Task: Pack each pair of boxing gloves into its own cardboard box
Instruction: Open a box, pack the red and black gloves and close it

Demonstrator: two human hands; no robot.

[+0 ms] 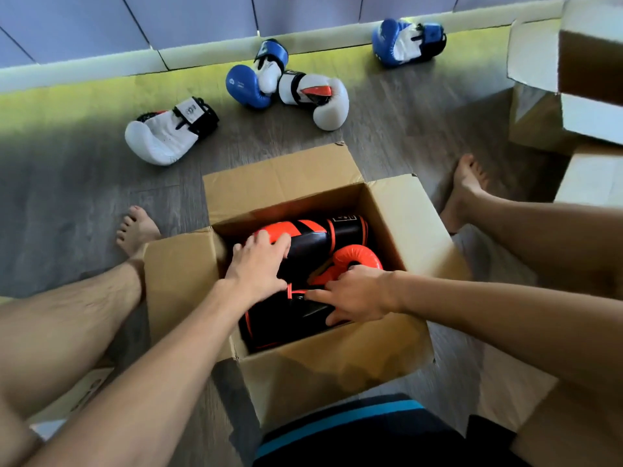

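Observation:
An open cardboard box [401, 217] stands on the floor between my legs. Two orange-and-black boxing gloves lie inside it. My left hand [258, 264] presses on the far glove [323, 232] with fingers spread over its orange end. My right hand [354, 294] rests on the near glove [283, 320], fingers on its black cuff, below the glove's orange padding. On the floor beyond the box lie two white gloves [161, 136] [323, 96] and two blue gloves [249, 84] [404, 42].
More open cardboard boxes [539, 62] stand stacked at the right. A flattened piece of cardboard [81, 396] lies under my left leg. My bare feet [136, 229] [463, 187] flank the box. A white baseboard [101, 67] runs along the far wall.

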